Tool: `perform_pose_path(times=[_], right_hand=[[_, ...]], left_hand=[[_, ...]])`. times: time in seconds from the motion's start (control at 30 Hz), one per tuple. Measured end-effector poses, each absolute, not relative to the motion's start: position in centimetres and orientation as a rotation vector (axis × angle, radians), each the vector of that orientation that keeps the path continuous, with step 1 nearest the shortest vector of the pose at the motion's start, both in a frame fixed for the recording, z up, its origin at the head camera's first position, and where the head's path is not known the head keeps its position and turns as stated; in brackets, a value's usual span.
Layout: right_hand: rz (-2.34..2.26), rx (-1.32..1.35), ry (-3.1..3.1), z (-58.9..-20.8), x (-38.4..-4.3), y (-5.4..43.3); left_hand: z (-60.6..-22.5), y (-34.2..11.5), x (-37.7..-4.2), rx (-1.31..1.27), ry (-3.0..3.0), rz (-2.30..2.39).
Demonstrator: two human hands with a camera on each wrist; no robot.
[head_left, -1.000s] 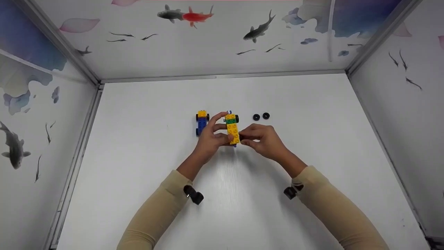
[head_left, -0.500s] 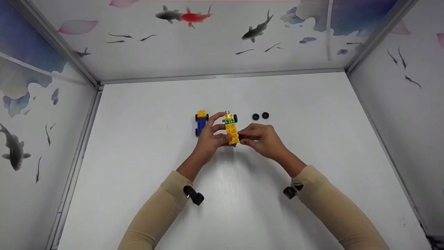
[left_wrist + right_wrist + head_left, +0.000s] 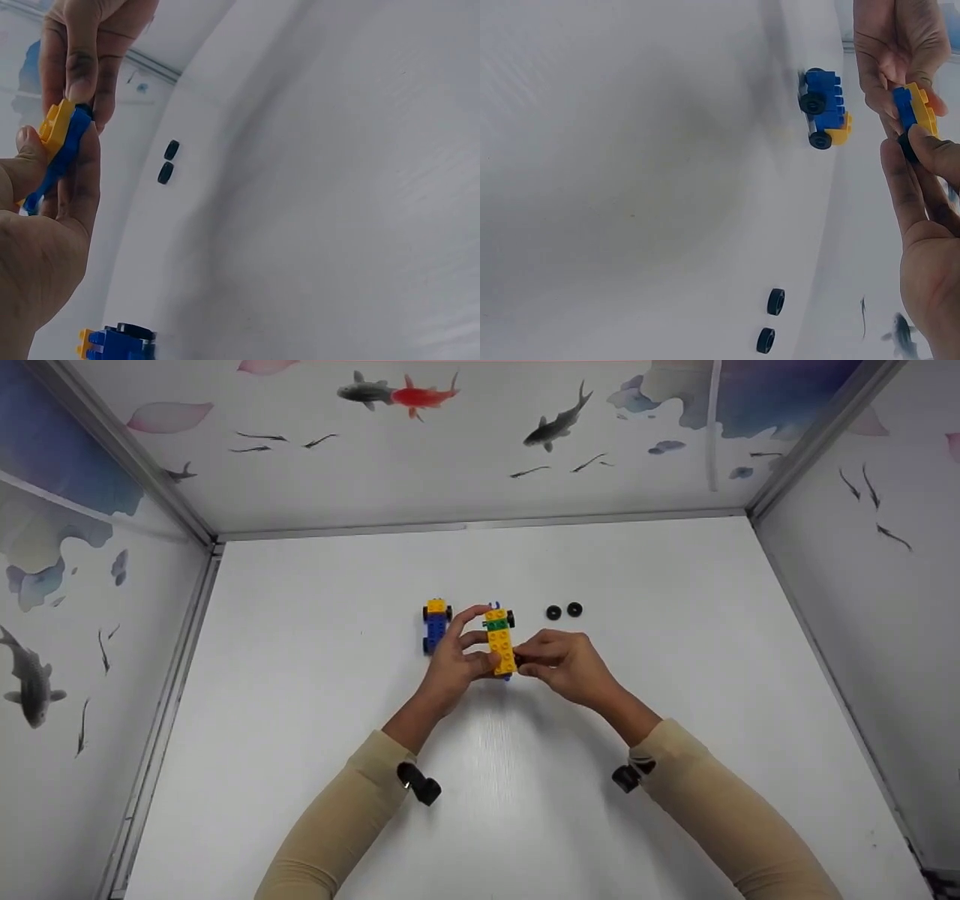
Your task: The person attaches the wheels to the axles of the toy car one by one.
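Observation:
My left hand (image 3: 454, 661) grips a toy car of building bricks (image 3: 500, 641), yellow on top with a green brick across it and a blue base below. One black wheel sits at the car's far right corner. At its near right side my right hand (image 3: 566, 660) pinches a black wheel (image 3: 907, 148) between thumb and fingers, against the blue base. In the head view the fingers mostly hide that wheel. Just left of my left hand stands a second toy car (image 3: 436, 626), blue with a yellow brick at its far end and black wheels.
Two loose black wheels (image 3: 553, 613) lie on the white table (image 3: 337, 675), beyond my right hand. White panels (image 3: 465, 472) printed with fish enclose the table at the back and both sides.
The held car has shifted very slightly, and both hands stay at it with the wheel against its side. The second car and the loose wheels have not moved.

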State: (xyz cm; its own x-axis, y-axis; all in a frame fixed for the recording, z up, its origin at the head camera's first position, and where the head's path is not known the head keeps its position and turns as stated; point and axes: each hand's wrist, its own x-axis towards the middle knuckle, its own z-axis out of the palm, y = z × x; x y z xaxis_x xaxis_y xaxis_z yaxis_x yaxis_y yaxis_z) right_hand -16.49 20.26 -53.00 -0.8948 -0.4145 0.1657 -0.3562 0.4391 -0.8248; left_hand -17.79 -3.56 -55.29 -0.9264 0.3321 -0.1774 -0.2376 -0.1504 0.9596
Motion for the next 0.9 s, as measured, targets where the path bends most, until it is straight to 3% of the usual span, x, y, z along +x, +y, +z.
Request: perform_pose_path(times=[0.63, 0.9], right_hand=[[-1.567, -0.593, 2.502, -53.4, -17.2, 20.6], [-1.579, -0.324, 2.601, -53.1, -19.0, 20.0]], left_hand=[[-54.7, -3.5, -18.0, 0.013, 1.683, 2.189], [-54.6, -3.3, -18.0, -0.068, 1.725, 2.167]])
